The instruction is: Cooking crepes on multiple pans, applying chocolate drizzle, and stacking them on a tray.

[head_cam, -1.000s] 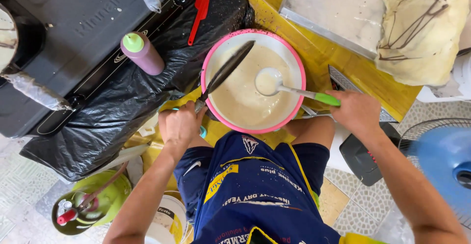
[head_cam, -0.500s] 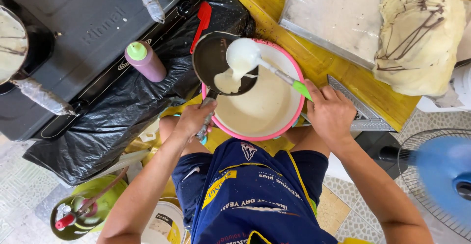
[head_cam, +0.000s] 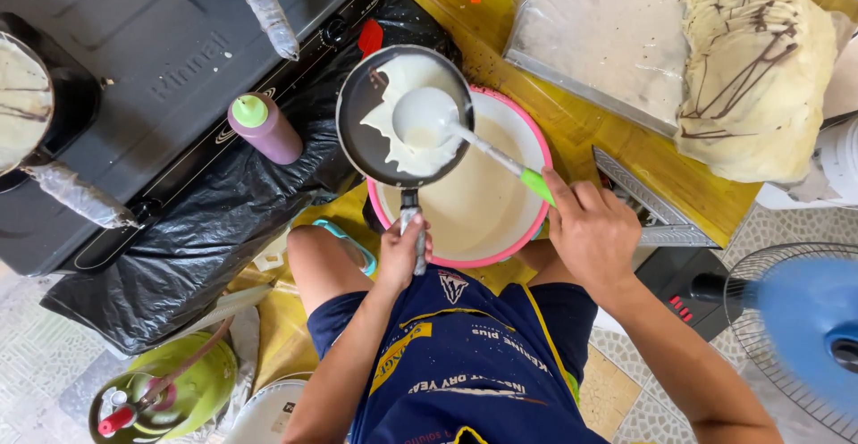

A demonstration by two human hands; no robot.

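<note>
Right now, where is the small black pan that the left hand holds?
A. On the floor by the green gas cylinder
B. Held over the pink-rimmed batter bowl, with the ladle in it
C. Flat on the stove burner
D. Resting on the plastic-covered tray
B: the left hand holds the pan over the pink-rimmed bowl, and the right hand rests the ladle in it with batter.

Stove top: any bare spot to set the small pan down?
Bare dark stove top lies between the left pan, the rear pan handle and the squeeze bottle. Crowded around the pink-rimmed batter bowl, where the left hand holds the small pan and the right hand the ladle.
</note>
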